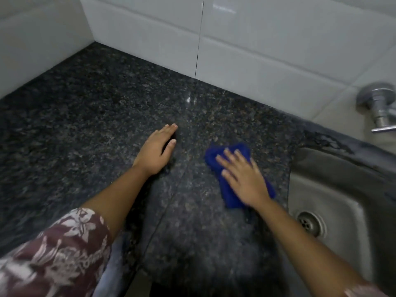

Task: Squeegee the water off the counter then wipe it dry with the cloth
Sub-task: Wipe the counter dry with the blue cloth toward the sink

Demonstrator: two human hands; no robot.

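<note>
A blue cloth [229,192] lies bunched on the dark speckled granite counter [90,116], close to the sink. My right hand [243,175] presses flat on top of the cloth with fingers spread, covering its middle. My left hand [157,150] rests palm down on the bare counter to the left of the cloth, fingers together, holding nothing. No squeegee is in view. The stone looks glossy, with a faint reflection near the back wall.
A steel sink [340,194] with a round drain [310,224] sits at the right. A chrome tap [379,108] sticks out of the white tiled wall [257,39] above it. Tiled walls close the counter at the back and left.
</note>
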